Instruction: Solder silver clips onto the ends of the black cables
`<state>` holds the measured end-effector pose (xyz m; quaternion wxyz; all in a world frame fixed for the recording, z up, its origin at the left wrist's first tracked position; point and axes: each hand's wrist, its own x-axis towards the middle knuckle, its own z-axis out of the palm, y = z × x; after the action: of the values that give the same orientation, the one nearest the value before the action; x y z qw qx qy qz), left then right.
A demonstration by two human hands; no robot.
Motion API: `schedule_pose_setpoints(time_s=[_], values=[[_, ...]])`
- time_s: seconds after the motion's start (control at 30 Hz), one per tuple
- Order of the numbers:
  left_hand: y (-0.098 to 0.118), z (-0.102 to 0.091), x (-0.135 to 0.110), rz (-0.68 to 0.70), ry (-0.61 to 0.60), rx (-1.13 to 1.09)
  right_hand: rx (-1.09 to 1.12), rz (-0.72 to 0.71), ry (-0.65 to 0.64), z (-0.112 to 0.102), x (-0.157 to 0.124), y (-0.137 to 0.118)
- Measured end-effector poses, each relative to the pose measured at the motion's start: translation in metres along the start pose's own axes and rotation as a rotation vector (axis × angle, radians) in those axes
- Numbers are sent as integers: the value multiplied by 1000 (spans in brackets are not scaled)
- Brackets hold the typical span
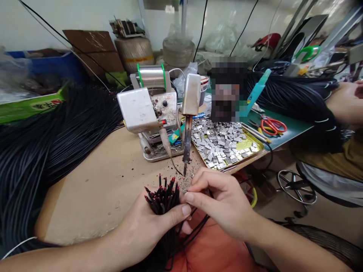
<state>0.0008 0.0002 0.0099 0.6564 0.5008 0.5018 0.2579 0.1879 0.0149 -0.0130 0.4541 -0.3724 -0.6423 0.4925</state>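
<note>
**A:** Readable labels?

**B:** Green box (34, 105), far left, has a red-and-white label, too small to read. A pixelated block hides part of the bench centre.

**A:** Work piece?

**B:** Black wire bundle (162, 200), red tips up, held just off the bench edge over an orange cloth (210, 245). Left hand (144, 230) wraps it, fingers curled round, thumb across the front. Right hand (224, 202) sits at its edge, thumb and forefinger pressed together; what they pinch is too small to tell.

**A:** Surroundings?

**B:** Tan bench (96, 196), dark specks near the hands. Soldering iron (187, 139) stands tip-down just beyond the bundle. Behind it, solder spool (152, 77). Right of it, yellow tray (241, 153) heaped with metal tabs (218, 143), then red scissors (270, 126) on a green mat (292, 134). Black cable coils (42, 139) lie left. Co-worker's hand (347, 102) at far right. White wall (70, 19) behind.
</note>
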Motion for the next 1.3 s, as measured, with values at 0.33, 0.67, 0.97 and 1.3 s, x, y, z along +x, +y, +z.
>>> schedule_pose_setpoints(time_s=[0.33,0.67,0.97,1.3], values=[[-6,0,1,-114,129,-170,-1012,-103,344,-96,44,23],[-5,0,5,-110,154,-279,-1169,-170,344,-92,51,39],[-4,-3,6,-58,143,-334,-253,53,277,-26,14,3],[-6,-9,10,-55,203,-402,294,288,244,5,16,14]])
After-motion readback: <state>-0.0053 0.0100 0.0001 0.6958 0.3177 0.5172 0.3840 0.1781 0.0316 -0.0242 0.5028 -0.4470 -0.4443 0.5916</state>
